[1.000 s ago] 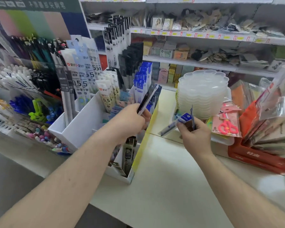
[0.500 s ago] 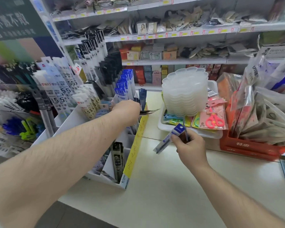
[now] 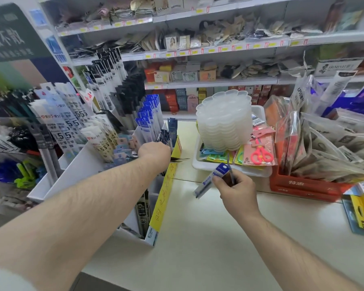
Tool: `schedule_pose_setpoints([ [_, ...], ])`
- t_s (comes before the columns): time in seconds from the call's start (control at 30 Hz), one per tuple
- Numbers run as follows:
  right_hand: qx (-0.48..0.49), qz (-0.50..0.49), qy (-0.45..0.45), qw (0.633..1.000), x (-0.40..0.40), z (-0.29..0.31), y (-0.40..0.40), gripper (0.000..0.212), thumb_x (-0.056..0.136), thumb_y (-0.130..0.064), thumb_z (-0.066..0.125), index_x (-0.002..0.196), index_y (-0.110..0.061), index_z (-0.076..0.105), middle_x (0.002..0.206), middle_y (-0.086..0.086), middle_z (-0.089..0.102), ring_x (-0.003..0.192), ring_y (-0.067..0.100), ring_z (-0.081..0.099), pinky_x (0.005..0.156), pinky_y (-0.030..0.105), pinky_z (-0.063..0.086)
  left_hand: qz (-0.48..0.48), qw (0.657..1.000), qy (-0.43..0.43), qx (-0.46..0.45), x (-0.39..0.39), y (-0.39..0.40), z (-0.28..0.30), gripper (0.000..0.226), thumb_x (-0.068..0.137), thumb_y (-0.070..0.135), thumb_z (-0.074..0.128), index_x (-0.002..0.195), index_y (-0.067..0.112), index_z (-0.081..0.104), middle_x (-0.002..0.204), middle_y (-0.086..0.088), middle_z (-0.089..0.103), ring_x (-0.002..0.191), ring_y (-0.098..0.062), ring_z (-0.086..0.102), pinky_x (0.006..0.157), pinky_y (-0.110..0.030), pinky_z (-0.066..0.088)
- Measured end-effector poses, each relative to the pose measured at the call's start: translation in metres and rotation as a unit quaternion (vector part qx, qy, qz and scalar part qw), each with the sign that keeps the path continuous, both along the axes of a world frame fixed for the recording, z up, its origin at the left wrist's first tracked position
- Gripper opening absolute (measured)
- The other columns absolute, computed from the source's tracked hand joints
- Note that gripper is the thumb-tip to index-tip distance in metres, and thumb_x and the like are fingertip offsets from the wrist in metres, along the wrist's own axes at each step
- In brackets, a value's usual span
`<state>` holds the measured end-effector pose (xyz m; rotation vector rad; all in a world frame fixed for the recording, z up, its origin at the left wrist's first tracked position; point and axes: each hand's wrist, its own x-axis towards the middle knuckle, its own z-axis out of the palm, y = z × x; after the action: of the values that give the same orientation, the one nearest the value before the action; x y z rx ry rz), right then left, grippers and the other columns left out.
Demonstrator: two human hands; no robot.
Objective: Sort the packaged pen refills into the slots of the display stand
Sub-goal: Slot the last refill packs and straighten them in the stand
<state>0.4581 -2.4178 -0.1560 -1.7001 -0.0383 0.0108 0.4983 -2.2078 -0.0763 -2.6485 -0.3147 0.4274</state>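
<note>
Both hands in use. Left hand [image 3: 155, 152]: reached into the white tiered cardboard display stand [image 3: 80, 164], fingers curled down among the slots near its right edge and apparently pinching a dark, thin refill pack [image 3: 180, 159] that sticks out sideways past the yellow strip; the fingertips are hidden, so I cannot confirm the grip. Right hand [image 3: 236, 192]: clenched round a blue-headed, clear-sleeved refill pack [image 3: 211, 180], held slanted above the pale worktop [image 3: 198, 238], plus a second thin pack [image 3: 230, 170] standing up between my fingers.

Stand contents, outward from my left hand:
- blue-carded refill packs [image 3: 148, 120], upright in the slot just behind my knuckles;
- white packs marked 0.5 [image 3: 66, 131], in the slots further left;
- black-sleeved packs [image 3: 108, 70], tall, in the back rows;
- dark packs [image 3: 142, 211], low in the front slot by the yellow handwritten label strip [image 3: 163, 200].

Beyond the stand, to the right: stack of translucent scalloped plastic dishes [image 3: 224, 120] in a white tray [image 3: 229, 172], pink scissors in packaging [image 3: 261, 155], red crate [image 3: 303, 185] of bagged goods.

Progress, by my reckoning: most slots already filled; one pack going in, two left in my right hand. No other loose packs in sight on the worktop.
</note>
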Motion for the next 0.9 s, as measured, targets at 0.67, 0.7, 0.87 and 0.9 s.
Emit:
schedule_pose_setpoints([
  [0.67,0.079,-0.026,-0.033,0.996,-0.005,0.029,-0.023,0.021,0.085,-0.009,0.076,0.069,-0.021,0.068,0.055,-0.004,0.049,0.055,0.016,0.043,0.059,0.034,0.039,0.059,0.913,-0.141,-0.377,-0.004,-0.010,0.082,0.011,0.092,0.012,0.055,0.095,0.017,0.064,0.082,-0.005,0.066,0.064,-0.019,0.062,0.055,-0.029,0.052],
  [0.7,0.078,-0.017,-0.039,0.996,-0.004,0.030,-0.023,0.018,0.086,-0.011,0.076,0.072,-0.018,0.068,0.056,-0.001,0.047,0.055,0.017,0.042,0.057,0.034,0.038,0.095,0.874,-0.163,-0.448,-0.008,-0.006,0.090,0.011,0.091,0.009,0.056,0.091,0.017,0.064,0.081,-0.005,0.068,0.060,-0.017,0.061,0.050,-0.026,0.050],
  [0.87,0.069,0.040,-0.041,0.996,0.002,0.027,0.005,0.025,0.087,-0.009,0.075,0.070,-0.026,0.069,0.055,-0.008,0.048,0.053,0.015,0.045,0.047,0.021,0.044,0.293,0.701,-0.074,-0.646,-0.028,0.011,0.086,0.011,0.097,0.000,0.052,0.095,0.005,0.062,0.079,-0.015,0.070,0.055,-0.018,0.065,0.051,-0.029,0.058],
  [0.9,0.067,0.049,-0.036,0.996,0.003,0.025,0.013,0.024,0.087,-0.009,0.074,0.070,-0.025,0.068,0.055,-0.010,0.050,0.053,0.016,0.046,0.047,0.021,0.047,0.319,0.694,-0.043,-0.644,-0.027,0.013,0.080,0.011,0.100,0.004,0.050,0.096,0.003,0.060,0.080,-0.017,0.070,0.060,-0.022,0.066,0.058,-0.034,0.061],
])
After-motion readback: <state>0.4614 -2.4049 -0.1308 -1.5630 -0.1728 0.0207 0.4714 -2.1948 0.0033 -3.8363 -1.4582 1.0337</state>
